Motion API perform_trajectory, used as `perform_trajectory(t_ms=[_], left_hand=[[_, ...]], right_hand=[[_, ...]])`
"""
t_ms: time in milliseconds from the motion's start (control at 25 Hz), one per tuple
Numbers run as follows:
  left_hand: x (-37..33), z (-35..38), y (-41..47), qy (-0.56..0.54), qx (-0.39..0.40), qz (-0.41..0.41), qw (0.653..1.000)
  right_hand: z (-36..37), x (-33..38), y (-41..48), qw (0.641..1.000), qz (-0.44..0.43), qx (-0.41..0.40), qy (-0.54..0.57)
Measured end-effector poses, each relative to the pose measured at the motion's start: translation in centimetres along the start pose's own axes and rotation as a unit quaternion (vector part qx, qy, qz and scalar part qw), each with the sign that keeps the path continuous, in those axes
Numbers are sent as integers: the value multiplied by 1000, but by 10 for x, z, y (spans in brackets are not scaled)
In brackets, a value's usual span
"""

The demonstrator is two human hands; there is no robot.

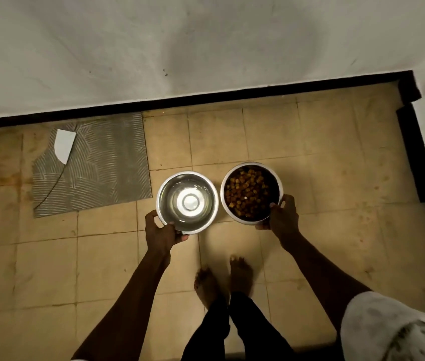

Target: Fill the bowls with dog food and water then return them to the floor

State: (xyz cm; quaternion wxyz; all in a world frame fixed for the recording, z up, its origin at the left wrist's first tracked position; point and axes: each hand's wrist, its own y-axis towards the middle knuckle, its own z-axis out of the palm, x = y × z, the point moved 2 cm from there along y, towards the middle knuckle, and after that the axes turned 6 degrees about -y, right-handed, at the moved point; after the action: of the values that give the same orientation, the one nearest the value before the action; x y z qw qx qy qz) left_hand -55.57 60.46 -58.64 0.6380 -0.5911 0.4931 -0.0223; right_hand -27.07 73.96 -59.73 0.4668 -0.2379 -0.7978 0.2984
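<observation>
Two steel bowls are held side by side above the tiled floor (323, 178). The left bowl (201, 186) holds clear water that glints over its base. My left hand (160, 234) grips its near-left rim, thumb over the edge. The right bowl (274, 178) is filled with brown dog food (246, 191). My right hand (283, 217) grips its near-right rim, thumb inside the edge. I cannot tell whether either bowl touches the floor.
My bare feet (222, 280) stand just behind the bowls. A patch of grey ridged mortar (102, 165) with a white tile shard (63, 145) lies at the left. A white wall (180, 48) with black skirting (206, 99) runs across the back and down the right.
</observation>
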Motion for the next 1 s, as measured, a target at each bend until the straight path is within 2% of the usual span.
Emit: perform_trajectory(t_ms=[320, 480, 640, 840, 1000], left_hand=[[108, 98, 239, -16, -7, -16, 1000], [142, 122, 315, -8, -27, -6, 1000], [154, 141, 346, -31, -20, 4, 999], [144, 144, 340, -45, 22, -5, 999], [139, 140, 328, -72, 30, -66, 995]], right_hand=[[105, -102, 231, 1000, 3, -5, -9], [148, -140, 305, 1000, 11, -13, -2], [164, -155, 339, 1000, -8, -17, 11], [162, -154, 343, 999, -26, -9, 47], [157, -149, 328, 1000, -8, 4, 27]])
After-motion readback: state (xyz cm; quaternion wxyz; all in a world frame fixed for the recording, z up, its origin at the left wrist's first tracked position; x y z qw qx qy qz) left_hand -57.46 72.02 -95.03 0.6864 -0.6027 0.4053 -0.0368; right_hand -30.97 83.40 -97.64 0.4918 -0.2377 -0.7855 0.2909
